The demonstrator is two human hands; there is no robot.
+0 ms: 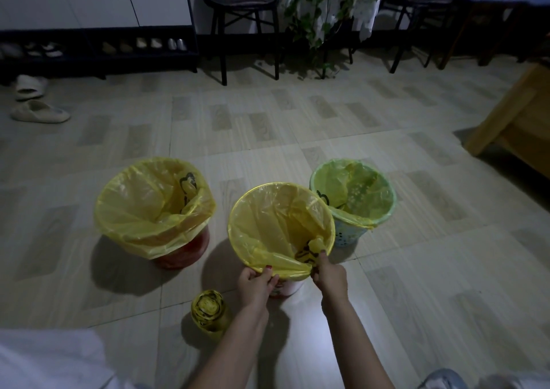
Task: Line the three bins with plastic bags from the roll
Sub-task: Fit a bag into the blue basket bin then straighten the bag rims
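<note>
Three round bins stand on the tiled floor, each with a yellow plastic bag in it. The red bin (181, 251) is at the left, its bag folded over the rim. A pale green bin (351, 233) is at the right. In the middle bin (285, 289) the yellow bag (276, 224) lies over the rim. My left hand (256, 284) grips the bag's edge at the near rim. My right hand (329, 275) pinches a gathered bunch of the bag at the near right rim. The yellow roll of bags (208, 309) stands on the floor left of my left forearm.
Slippers (38, 111) lie at the far left near a shoe rack (98, 49). Dark chairs (247, 22) and a trailing plant (324, 16) stand along the back. A wooden furniture piece (518, 120) juts in at the right. White cloth (50, 359) fills the bottom left.
</note>
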